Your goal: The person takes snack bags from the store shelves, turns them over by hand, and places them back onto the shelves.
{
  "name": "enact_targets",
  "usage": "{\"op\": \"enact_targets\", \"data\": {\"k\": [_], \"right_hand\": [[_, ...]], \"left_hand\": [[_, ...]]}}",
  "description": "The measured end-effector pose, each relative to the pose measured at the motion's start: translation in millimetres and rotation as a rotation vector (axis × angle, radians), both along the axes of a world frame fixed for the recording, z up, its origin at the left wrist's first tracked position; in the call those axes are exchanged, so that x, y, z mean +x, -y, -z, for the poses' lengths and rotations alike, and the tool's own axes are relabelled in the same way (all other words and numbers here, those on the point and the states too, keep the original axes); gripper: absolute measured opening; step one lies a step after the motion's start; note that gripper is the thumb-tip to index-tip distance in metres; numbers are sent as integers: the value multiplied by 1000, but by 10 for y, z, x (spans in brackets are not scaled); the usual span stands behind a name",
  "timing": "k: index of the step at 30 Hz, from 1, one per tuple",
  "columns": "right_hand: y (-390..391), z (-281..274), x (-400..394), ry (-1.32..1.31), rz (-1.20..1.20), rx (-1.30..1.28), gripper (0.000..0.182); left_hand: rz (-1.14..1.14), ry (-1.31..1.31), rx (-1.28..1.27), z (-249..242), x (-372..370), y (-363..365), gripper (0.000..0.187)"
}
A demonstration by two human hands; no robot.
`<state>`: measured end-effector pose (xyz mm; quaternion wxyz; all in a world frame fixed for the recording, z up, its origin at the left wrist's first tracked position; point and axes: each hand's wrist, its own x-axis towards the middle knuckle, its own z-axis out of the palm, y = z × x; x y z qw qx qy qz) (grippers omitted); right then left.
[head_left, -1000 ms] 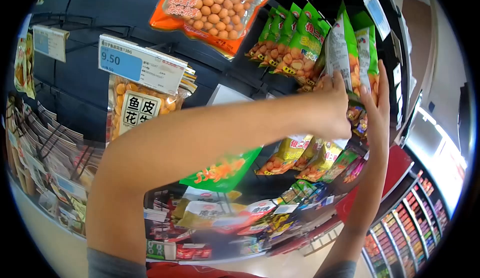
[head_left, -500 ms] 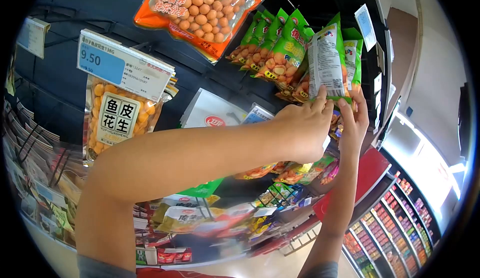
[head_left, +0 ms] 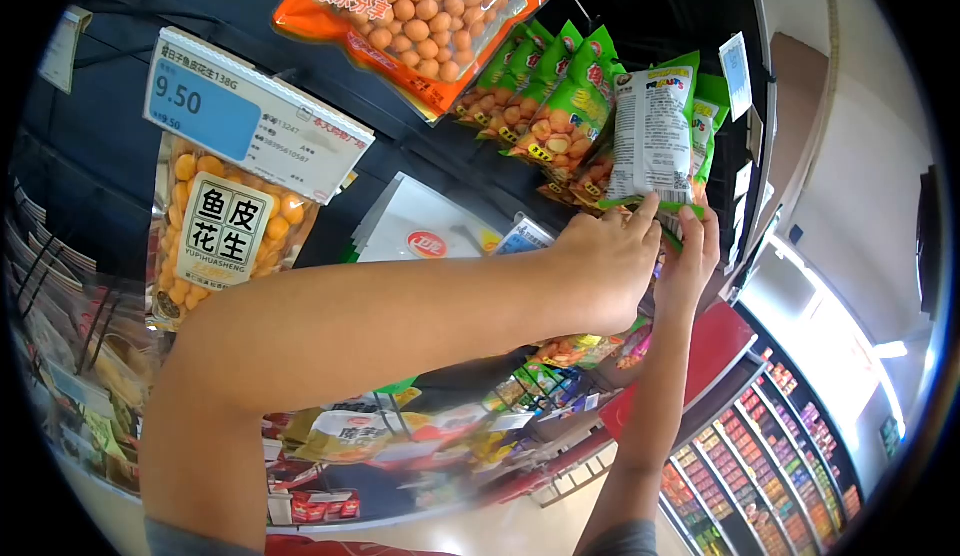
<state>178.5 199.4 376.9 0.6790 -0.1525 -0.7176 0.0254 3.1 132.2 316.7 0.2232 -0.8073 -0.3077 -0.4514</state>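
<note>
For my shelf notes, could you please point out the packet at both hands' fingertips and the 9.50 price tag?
Packet [head_left: 650, 131], head view: its white printed panel.
9.50 price tag [head_left: 283, 139], head view: the white part beside its blue panel.

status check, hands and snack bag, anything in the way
Left hand, right hand at lower edge of snack bag. Its printed back facing camera. Similar bags crowding alongside.

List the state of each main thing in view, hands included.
Green peanut packet: upright, back label outward
Left hand: at packet's lower edge, grip unclear
Right hand: same edge, grip unclear
Orange peanut bag: tilted, front outward
Yupihuasheng bag: front outward, partly covered
9.50 price tag: tilted, facing camera
</note>
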Motion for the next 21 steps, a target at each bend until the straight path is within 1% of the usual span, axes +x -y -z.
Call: {"op": "enact_targets", "data": {"k": [2, 5, 8, 14, 17, 21], "right_hand": [[-12, 7, -5, -27, -42, -24, 36], [-22, -2, 25, -8, -28, -27, 35], [27, 24, -36, -45, -119, -68, 35], [45, 4, -11, 13, -109, -83, 35], [45, 4, 0, -8, -106, -117, 34], [79, 4, -50, -3, -112, -84, 32]], "left_hand": [[-8, -8, 3, -12, -7, -12, 64], [-17, -8, 32, -4, -4, -27, 64], [-11, 5, 63, 17, 10, -62, 65], [-23, 5, 67, 24, 28, -69, 66], [-30, -6, 56, 19, 22, -59, 66], [-26, -3, 54, 23, 21, -54, 66]]}}
